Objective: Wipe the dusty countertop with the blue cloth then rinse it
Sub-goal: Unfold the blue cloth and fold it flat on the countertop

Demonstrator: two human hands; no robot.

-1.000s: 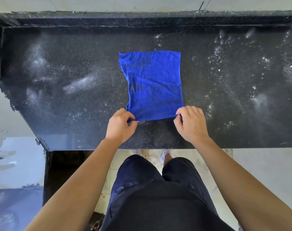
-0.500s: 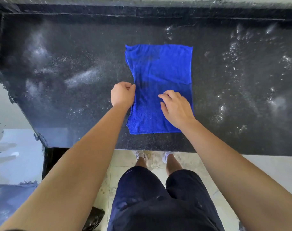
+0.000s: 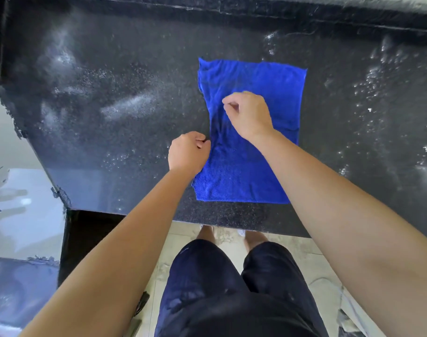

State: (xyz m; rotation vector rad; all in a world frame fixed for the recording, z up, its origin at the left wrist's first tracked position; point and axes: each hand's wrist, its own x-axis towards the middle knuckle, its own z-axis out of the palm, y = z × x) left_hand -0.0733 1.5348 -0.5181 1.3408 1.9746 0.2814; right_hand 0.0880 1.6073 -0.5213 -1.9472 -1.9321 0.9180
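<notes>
On the dark speckled countertop (image 3: 93, 152), seen from the head camera, the blue cloth (image 3: 241, 173) lies spread flat near the front edge, right of centre. White dust (image 3: 132, 105) streaks the surface on both sides of it. The left hand (image 3: 186, 154) sits at the cloth's left edge, fingers curled, thumb and forefinger pinching that edge. The right hand (image 3: 249, 115) is over the cloth's middle, fingers curled in; whether it grips fabric cannot be told. Below, dark shorts (image 3: 231, 288) show above a tiled floor (image 3: 180, 239).
</notes>
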